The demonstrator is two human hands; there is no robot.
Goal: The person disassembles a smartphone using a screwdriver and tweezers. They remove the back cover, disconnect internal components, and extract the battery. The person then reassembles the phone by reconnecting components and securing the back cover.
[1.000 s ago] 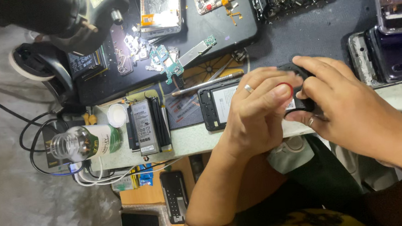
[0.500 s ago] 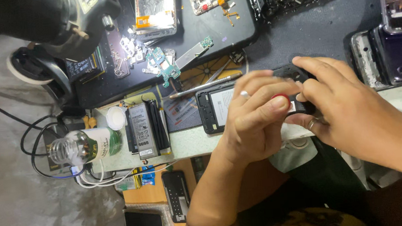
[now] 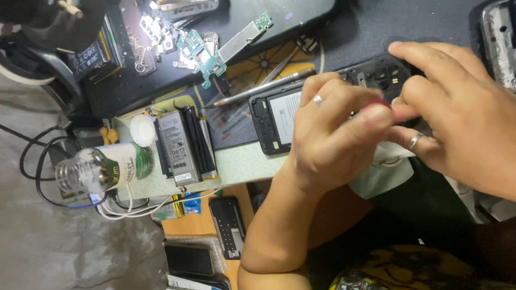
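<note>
- While both hands meet over the phone [image 3: 281, 121], holds it at the near edge of the dark mat [image 3: 433, 2], screen side down, back cover already off, insides bare.
- Right hand [image 3: 470, 118]: clamped on the phone's camera end, forefinger over the far side, thumb under the near side.
- Left hand [image 3: 333, 138]: fingers drawn together in a pinch just above the phone's middle, touching the right thumb; cannot tell whether anything small sits in the pinch, only a red spot at the fingertip.
- Done so far, judging by the layout: opened shell, a battery [image 3: 179, 146] lying apart toward the bench's left end beside a bottle [image 3: 103, 169], a circuit board [image 3: 202, 56] loose on the mat's far left.
- Left, seemingly: phone not closed, parts not back inside.
- Metal tool [image 3: 265, 87] untouched, just beyond the phone.
</note>
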